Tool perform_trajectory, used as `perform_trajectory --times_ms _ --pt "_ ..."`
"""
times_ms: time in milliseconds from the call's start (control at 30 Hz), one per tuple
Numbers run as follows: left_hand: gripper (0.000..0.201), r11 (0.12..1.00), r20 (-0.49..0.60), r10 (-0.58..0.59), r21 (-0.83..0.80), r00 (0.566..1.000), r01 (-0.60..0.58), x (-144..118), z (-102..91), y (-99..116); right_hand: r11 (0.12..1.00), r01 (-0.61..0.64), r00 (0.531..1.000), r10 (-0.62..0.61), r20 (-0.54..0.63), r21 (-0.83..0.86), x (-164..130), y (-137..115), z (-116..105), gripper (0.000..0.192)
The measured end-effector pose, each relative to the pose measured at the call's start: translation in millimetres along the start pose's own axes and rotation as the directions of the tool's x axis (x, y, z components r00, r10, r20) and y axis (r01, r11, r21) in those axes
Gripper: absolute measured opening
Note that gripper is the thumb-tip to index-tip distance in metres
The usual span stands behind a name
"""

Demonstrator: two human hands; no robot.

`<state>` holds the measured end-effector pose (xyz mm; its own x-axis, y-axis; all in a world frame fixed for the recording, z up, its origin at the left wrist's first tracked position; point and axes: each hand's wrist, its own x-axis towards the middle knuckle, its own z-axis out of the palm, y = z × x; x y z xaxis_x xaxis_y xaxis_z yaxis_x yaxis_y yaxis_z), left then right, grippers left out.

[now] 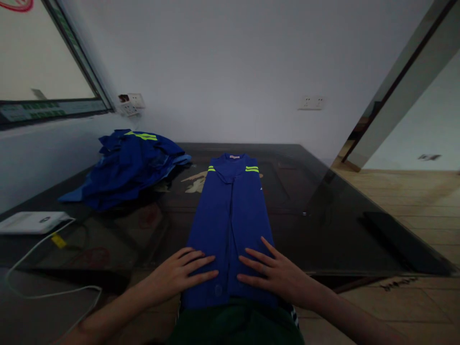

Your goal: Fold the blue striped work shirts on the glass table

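The left hand (181, 273) and right hand (278, 272), both open with fingers spread, rest flat on one folded blue garment (213, 215) (two yellow stripes (252, 169) per shoulder), on one worktop (305, 220) beside one clothing heap (132, 167).

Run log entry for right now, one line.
left hand: on folded blue garment; right hand: same garment, fingers spread; blue clothes pile: on table, left

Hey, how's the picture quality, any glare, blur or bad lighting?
Head view: dim overall; dull reflections on the glossy table; wide-angle stretch towards the edges; stripes on the folded garment show clearly; left hand and right hand fairly sharp.
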<state>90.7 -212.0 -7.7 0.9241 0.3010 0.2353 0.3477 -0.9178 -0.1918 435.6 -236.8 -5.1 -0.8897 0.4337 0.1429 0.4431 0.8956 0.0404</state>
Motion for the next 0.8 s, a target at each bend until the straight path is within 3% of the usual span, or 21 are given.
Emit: perform_trajectory --times_ms 167,367,567,800 --pt "0.04 0.951 -0.024 -0.001 -0.31 1.0 -0.007 -6 -1.3 -9 0.947 -0.037 0.998 0.018 0.062 0.319 -9 6 -15 0.05" --pt "0.039 0.764 0.012 -0.074 -0.642 0.997 0.064 11 -22.3 -5 0.806 -0.083 0.995 0.099 0.005 0.586 -19 7 -32 0.047" --pt "0.04 0.667 0.038 -0.259 -0.716 0.965 0.207 22 -57.0 2 0.668 -0.149 0.977 0.212 0.005 0.729 -21 -2 -64 0.04" --pt "0.037 0.669 0.044 -0.218 -0.721 0.975 0.182 28 -95.5 19 0.586 -0.204 0.958 0.285 0.035 0.784 -34 -19 -121 0.029"
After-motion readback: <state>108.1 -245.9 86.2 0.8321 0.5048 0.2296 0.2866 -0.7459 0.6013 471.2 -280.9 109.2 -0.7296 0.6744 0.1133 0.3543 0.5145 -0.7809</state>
